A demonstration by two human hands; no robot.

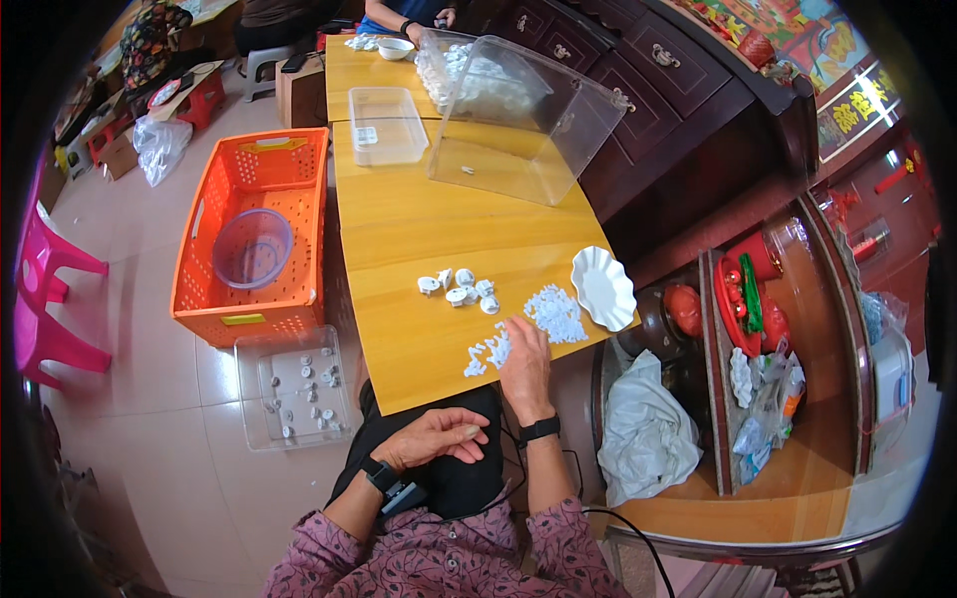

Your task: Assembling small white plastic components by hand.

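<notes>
My right hand [525, 369] is at the table's near edge, its fingertips brought together among small white plastic pieces [495, 349]. Whether a piece is between them is hidden. A denser pile of such pieces [556, 314] lies just beyond, to the right. Over my lap, my left hand [439, 437] has its fingers curled and the thumb laid across them; what they hold, if anything, cannot be made out. Several larger rounded white parts [462, 288] sit in a loose group on the yellow table [399, 349]. A scalloped white dish [603, 288] stands at the table's right edge.
Left of the table are an orange crate [189, 289] with a clear bowl [252, 249] inside, and a low clear tray [254, 429] of white parts. Farther up the table stand a clear tub [387, 125] and a tilted clear bin [518, 149]. Another person's hand [415, 33] shows beyond.
</notes>
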